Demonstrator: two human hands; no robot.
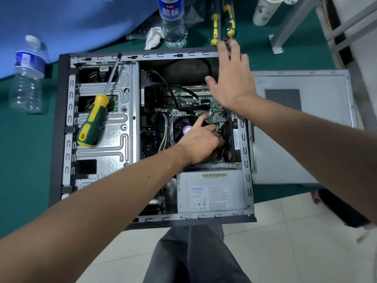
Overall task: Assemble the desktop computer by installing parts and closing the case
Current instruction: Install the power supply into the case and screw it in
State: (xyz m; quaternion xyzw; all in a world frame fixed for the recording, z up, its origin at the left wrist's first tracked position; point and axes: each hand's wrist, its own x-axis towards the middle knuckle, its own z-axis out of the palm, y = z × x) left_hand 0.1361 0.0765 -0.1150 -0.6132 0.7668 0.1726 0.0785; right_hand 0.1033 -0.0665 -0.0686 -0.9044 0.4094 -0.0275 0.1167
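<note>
The open desktop case [142,56] lies on its side on a green table. Inside are the motherboard [183,99], a CPU cooler fan [180,125], a black rear fan [231,139] and the grey power supply [210,193]. My left hand [200,144] reaches into the case, fingers curled on the rear fan and thumb stretched over the cooler. My right hand [230,82] hovers over the motherboard with spread, straight fingers, its fingertips at the case's far rim. A green-and-yellow screwdriver [93,119] lies on the drive cage.
The grey side panel [295,129] lies flat to the right of the case. Two water bottles [26,78] [173,21], a crumpled tissue [153,37] and yellow-handled tools [215,27] sit behind and left of it. My legs and tiled floor are below.
</note>
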